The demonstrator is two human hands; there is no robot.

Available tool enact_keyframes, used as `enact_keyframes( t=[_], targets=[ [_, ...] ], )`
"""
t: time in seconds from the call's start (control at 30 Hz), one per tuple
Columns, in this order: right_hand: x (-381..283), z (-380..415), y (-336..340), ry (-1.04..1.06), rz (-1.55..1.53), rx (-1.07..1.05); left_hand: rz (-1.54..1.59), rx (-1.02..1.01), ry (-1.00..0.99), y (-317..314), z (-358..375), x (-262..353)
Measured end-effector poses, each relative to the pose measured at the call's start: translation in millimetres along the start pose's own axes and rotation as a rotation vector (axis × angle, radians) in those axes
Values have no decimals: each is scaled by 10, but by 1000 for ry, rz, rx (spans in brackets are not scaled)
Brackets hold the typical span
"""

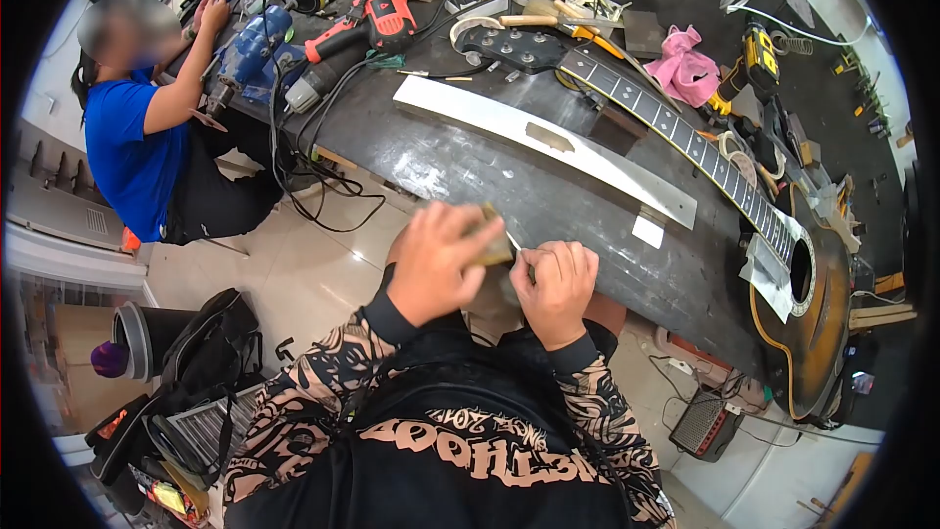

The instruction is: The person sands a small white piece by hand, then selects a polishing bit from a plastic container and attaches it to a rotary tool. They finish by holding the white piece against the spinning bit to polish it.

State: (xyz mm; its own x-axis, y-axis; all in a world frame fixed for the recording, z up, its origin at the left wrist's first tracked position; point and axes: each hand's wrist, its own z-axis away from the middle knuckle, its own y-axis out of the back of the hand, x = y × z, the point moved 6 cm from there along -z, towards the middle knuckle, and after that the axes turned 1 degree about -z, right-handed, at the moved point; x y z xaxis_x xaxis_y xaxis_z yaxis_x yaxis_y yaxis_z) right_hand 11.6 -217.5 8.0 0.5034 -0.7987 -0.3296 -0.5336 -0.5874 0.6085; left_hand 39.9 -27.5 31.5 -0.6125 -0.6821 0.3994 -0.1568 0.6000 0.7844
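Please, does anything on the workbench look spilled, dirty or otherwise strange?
Yes: whitish smears mark the dark workbench beyond the left hand. They stand out against its surface; perhaps dust, I cannot tell.

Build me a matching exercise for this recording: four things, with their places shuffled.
Things
1. small yellowish-brown block
2. crumpled pink cloth
3. long, flat silver-white strip with a cutout
4. red-and-black power tool

Places
A. beside the yellow-and-black drill
B. nearest of the four to the blue-shirted co-worker
C. in the left hand
D. on the dark table, nearer the wearer than the guitar neck

Pairs: 1-C, 2-A, 3-D, 4-B
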Motion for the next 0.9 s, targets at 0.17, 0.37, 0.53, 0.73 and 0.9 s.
enact_keyframes(
  t=[0.17,0.37,0.53,0.73,0.9],
  targets=[
    [-17,-20,-10,-3,-1,-3,-38,29,25,58,-30,-130],
    [-4,-8,-21,-6,-8,-2,32,-40,-84,-40,27,71],
    [-2,-25,-3,-7,0,-3,5,-1,-27,-39,15,59],
    [-12,-49,3,-16,-14,-18,-13,113,96,238,-163,-290],
    [-18,-44,0,-17,-19,-11,2,59,45,123,-120,-129]
  ],
)
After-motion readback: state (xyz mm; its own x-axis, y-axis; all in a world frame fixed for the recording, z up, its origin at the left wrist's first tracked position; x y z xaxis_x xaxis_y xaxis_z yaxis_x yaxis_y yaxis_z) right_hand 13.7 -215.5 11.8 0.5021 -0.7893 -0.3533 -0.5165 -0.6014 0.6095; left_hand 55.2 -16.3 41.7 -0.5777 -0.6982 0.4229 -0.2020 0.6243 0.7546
